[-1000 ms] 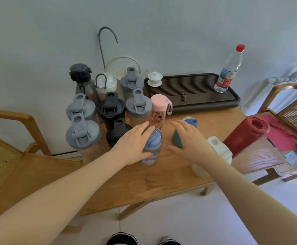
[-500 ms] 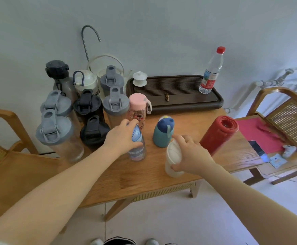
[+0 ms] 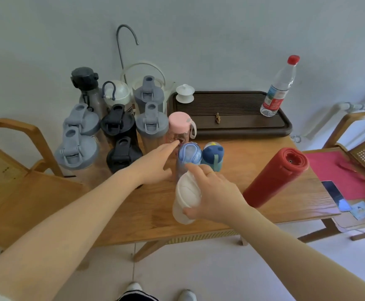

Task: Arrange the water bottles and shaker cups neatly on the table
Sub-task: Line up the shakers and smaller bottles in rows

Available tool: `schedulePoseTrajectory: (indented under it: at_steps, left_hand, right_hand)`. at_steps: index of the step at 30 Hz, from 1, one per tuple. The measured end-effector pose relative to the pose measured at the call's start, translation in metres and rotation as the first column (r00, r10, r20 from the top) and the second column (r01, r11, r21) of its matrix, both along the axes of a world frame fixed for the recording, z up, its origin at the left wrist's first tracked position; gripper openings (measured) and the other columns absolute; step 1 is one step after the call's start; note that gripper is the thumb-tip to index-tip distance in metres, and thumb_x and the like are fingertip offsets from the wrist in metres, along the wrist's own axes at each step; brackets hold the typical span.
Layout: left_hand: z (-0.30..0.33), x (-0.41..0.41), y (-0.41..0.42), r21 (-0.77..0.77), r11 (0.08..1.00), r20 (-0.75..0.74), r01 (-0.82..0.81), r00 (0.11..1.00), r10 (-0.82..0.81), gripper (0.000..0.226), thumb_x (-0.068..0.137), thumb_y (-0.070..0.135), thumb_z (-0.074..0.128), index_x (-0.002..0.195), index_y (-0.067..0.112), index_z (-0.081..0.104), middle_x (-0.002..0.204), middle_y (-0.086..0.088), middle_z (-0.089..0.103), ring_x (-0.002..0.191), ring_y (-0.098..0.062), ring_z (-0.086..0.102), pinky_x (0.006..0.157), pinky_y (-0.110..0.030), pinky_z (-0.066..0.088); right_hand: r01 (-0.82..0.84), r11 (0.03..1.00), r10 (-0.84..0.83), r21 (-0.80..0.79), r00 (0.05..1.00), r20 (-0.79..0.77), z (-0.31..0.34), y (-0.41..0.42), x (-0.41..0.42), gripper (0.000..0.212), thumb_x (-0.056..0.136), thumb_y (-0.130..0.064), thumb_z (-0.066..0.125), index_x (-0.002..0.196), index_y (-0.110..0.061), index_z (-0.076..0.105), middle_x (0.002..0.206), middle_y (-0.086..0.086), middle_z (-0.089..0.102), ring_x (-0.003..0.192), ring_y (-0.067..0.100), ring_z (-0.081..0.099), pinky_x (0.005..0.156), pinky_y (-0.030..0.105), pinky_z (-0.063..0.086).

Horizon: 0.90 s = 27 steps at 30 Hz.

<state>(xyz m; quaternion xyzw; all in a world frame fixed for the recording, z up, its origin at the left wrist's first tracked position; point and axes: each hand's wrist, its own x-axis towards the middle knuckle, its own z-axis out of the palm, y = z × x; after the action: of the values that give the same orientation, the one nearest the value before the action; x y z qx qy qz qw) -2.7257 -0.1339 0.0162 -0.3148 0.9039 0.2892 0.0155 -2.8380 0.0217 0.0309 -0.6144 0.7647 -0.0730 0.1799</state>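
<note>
Gripping the white cup with our right hand, fingers wrapped around its smooth, probably light body above the desk front, we rest our open left hand beside the blue-lidded bottle.
</note>
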Motion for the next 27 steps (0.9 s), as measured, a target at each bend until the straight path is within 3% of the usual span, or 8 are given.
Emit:
schedulePoseTrajectory:
  at_steps: [4,8,11,13,16,20,24,27]
  left_hand:
    - [0.014,0.047,-0.008,-0.104,0.991,-0.06,-0.08,0.995,0.074,0.065,0.087,-0.003,0.044,0.144,0.02,0.023,0.153,0.0,0.023,0.14,-0.017,0.022,0.112,-0.031,0.024]
    - [0.014,0.076,-0.008,-0.197,0.98,-0.033,0.005,0.999,-0.012,0.063,0.085,-0.003,0.043,0.143,0.018,0.026,0.151,0.0,0.025,0.14,-0.015,0.019,0.112,-0.029,0.022]
    - [0.009,0.083,-0.008,-0.22,0.971,-0.001,0.098,0.995,-0.1,0.064,0.085,0.003,0.046,0.144,0.017,0.023,0.152,-0.001,0.024,0.14,-0.016,0.018,0.113,-0.03,0.022]
    - [0.004,0.085,-0.008,-0.236,0.96,-0.009,0.148,0.988,-0.154,0.065,0.086,0.013,0.051,0.144,0.016,0.023,0.151,-0.002,0.025,0.139,-0.016,0.021,0.111,-0.029,0.024]
    - [-0.005,0.081,-0.008,-0.276,0.939,-0.006,0.204,0.977,-0.213,0.078,0.082,0.039,0.06,0.145,0.019,0.017,0.153,0.0,0.022,0.138,-0.018,0.023,0.11,-0.03,0.027]
    - [-0.015,0.062,-0.005,-0.37,0.896,0.157,0.247,0.967,-0.201,0.102,0.075,0.057,0.063,0.146,0.027,-0.005,0.157,-0.01,0.0,0.14,-0.028,0.016,0.112,-0.037,0.024]
    - [-0.026,0.046,-0.006,-0.541,0.804,0.179,0.249,0.967,-0.179,0.098,0.077,0.056,0.06,0.145,0.028,-0.005,0.155,-0.017,0.0,0.138,-0.034,0.018,0.113,-0.041,0.019]
    - [-0.031,0.039,-0.011,-0.61,0.753,0.191,0.245,0.968,-0.16,0.092,0.079,0.049,0.059,0.144,0.022,0.0,0.15,-0.019,0.017,0.133,-0.034,0.027,0.112,-0.042,0.018]
  right_hand:
    - [-0.041,0.998,0.039,-0.041,0.998,-0.046,-0.012,-0.04,0.044,0.093,0.069,-0.047,0.07,0.139,-0.033,0.01,0.141,0.005,0.032,0.122,0.033,0.039,0.082,0.043,0.046]
    - [0.057,0.996,-0.067,-0.067,0.984,-0.162,-0.024,-0.076,0.072,0.093,0.075,-0.047,0.066,0.144,-0.026,0.007,0.138,0.012,0.034,0.117,0.039,0.041,0.077,0.043,0.046]
    - [0.107,0.994,-0.11,-0.026,0.976,-0.185,-0.023,-0.085,0.073,0.099,0.075,-0.058,0.062,0.147,-0.018,0.007,0.141,0.012,0.033,0.125,0.036,0.037,0.086,0.043,0.046]
    - [0.093,0.986,-0.115,-0.138,0.981,-0.157,-0.013,-0.085,0.059,0.083,0.079,-0.06,0.056,0.141,-0.012,0.027,0.138,0.01,0.04,0.125,0.033,0.039,0.093,0.042,0.042]
    - [0.131,0.936,-0.19,-0.328,0.969,-0.157,-0.002,-0.087,0.022,0.044,0.09,-0.035,0.05,0.129,-0.013,0.049,0.132,0.01,0.049,0.122,0.032,0.042,0.095,0.042,0.04]
    - [0.2,0.98,-0.199,0.015,0.977,-0.075,-0.012,-0.091,-0.01,0.071,0.082,-0.034,0.063,0.143,-0.022,0.029,0.144,0.011,0.035,0.132,0.033,0.034,0.105,0.045,0.038]
    - [0.243,0.97,-0.243,-0.001,0.968,-0.057,-0.02,-0.093,-0.007,0.072,0.077,-0.033,0.07,0.138,-0.025,0.032,0.137,0.012,0.037,0.121,0.034,0.046,0.094,0.045,0.049]
    - [0.241,0.97,-0.237,0.016,0.963,-0.126,-0.02,-0.089,-0.003,0.067,0.077,-0.033,0.067,0.135,-0.025,0.034,0.136,0.014,0.037,0.117,0.037,0.048,0.089,0.045,0.05]
